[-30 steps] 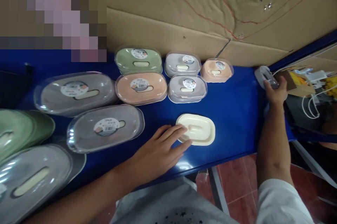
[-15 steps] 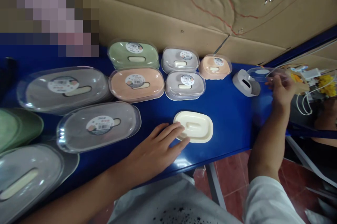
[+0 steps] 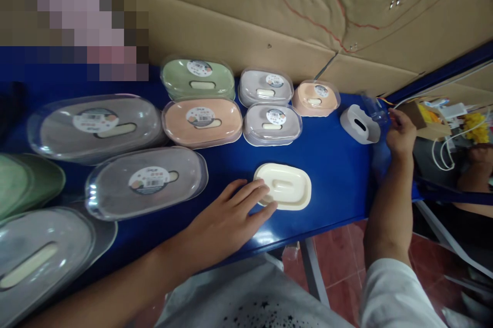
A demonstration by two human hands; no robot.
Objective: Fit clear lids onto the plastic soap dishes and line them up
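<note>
My left hand (image 3: 241, 210) lies with fingers spread, its fingertips on the left rim of a cream oval plastic base (image 3: 284, 187) with a raised bar in its middle. At the table's far right, my right hand (image 3: 401, 130) has loosely bent fingers, with nothing visible in them. Just left of its fingertips, a clear plastic cover (image 3: 374, 108) stands tilted behind a grey plastic tissue box shell (image 3: 359, 123). This shell has a dark oval slot. Part of the cover blends into the background.
On the blue table (image 3: 323, 156), several labelled oval boxes under clear covers stand left and behind: green (image 3: 219, 76), peach (image 3: 177, 130) and grey (image 3: 111, 199). A cardboard wall (image 3: 215, 35) rises behind. A cardboard box (image 3: 427, 120), cables and another person's hand (image 3: 480, 156) are right.
My right hand has moved slightly left and away from the clear cover, which has gone from nearly flat in the hand to tilted behind the grey shell. My left hand stays on the cream base.
</note>
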